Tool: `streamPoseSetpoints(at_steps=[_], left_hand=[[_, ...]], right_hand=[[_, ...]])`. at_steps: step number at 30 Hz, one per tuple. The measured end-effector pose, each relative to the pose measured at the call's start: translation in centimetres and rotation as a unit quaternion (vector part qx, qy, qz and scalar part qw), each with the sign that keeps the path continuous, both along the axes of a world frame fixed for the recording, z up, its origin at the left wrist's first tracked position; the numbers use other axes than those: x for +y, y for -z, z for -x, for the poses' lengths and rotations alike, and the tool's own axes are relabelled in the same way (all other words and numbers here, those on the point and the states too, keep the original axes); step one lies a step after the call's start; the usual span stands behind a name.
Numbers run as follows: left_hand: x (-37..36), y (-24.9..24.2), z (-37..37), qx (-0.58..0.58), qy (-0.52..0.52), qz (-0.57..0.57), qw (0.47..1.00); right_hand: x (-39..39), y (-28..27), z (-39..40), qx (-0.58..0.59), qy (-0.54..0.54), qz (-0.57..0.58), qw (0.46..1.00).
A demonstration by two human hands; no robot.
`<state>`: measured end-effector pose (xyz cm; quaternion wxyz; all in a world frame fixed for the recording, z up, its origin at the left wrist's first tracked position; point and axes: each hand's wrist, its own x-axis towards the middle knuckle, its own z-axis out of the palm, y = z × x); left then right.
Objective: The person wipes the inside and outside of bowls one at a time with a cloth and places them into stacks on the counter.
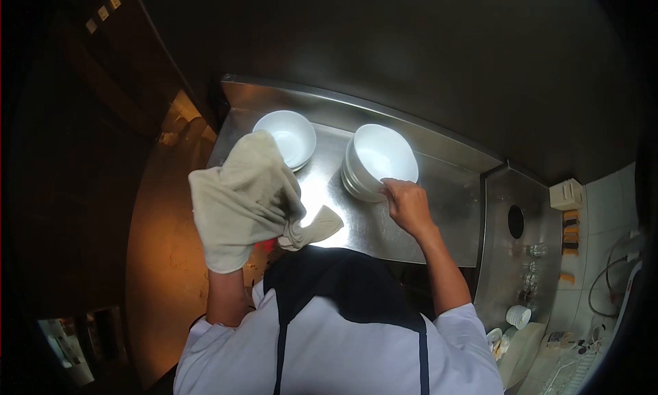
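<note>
A beige cloth [250, 189] drapes over my left hand and covers it down to the wrist. The fingers are hidden beneath the cloth, which the hand holds up. Just past it stand white bowls [289, 136], stacked on the steel counter, partly behind the cloth. To the right is a taller stack, its top white bowl [384, 152] tilted slightly. My right hand [409, 204] is closed on the near rim of that top bowl, thumb and fingers pinching the edge. A second bunched cloth [314, 228] lies on the counter near my apron.
The steel counter [439, 220] has a raised back edge [363, 112]. On the right, another counter with a round dark hole [515, 221] carries several glasses [531, 282] and a stack of small white dishes [519, 317]. A brown surface [161, 258] lies at left.
</note>
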<state>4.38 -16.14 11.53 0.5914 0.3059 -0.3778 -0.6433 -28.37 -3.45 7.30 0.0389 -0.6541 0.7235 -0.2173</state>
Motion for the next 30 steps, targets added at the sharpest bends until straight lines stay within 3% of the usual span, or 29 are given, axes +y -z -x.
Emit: streamPoseSetpoints(at_steps=[3,4,6,7,8,9,12,15,18,21,24,26,28,30], left_hand=[[-0.6,-1.1,-0.7,-0.016,-0.021,0.027,0.999],[-0.9,-1.5,-1.0,-0.018,-0.028,0.038,0.999],[-1.6,-2.7,-0.7,-0.025,-0.042,0.066,0.997],[-2.1,-3.4,-0.3,-0.028,-0.044,0.080,0.995],[-2.2,-4.0,0.5,-0.031,-0.042,0.094,0.994],[-2.4,-4.6,1.4,-0.031,-0.036,0.105,0.993],[-1.1,-5.2,5.2,-0.046,-0.001,0.126,0.991],[0.6,-5.3,8.1,-0.067,0.032,0.142,0.987],[2.0,-4.7,9.3,-0.114,0.057,0.166,0.978],[2.7,-4.4,9.5,-0.180,0.073,0.202,0.960],[3.3,-4.3,9.2,-0.256,0.084,0.253,0.929],[3.5,-4.5,9.0,-0.297,0.087,0.290,0.906],[3.6,-4.8,8.8,-0.344,0.083,0.336,0.873],[3.3,-4.6,8.6,-0.421,0.076,0.418,0.801]], right_hand=[[1.1,-1.7,0.4,-0.153,0.059,0.039,0.986],[2.1,-2.1,1.5,-0.259,0.094,0.068,0.959],[4.3,-2.9,3.9,-0.459,0.154,0.133,0.865],[6.0,-4.8,5.1,-0.484,0.187,0.160,0.840],[7.2,-4.8,6.9,-0.547,0.174,0.252,0.779],[9.7,-5.7,9.2,-0.558,0.164,0.277,0.765],[16.6,-7.5,17.1,-0.528,0.166,0.496,0.669],[23.1,-11.4,21.3,-0.511,0.168,0.597,0.596],[26.1,-14.3,21.1,-0.445,0.141,0.631,0.620],[22.6,-16.7,15.2,-0.388,0.161,0.592,0.688],[18.9,-14.9,10.2,-0.382,0.153,0.473,0.779],[15.3,-14.6,4.7,-0.333,0.195,0.316,0.867],[12.2,-13.9,1.2,-0.148,0.043,0.153,0.976],[8.3,-13.0,-1.3,-0.059,-0.173,0.103,0.978]])
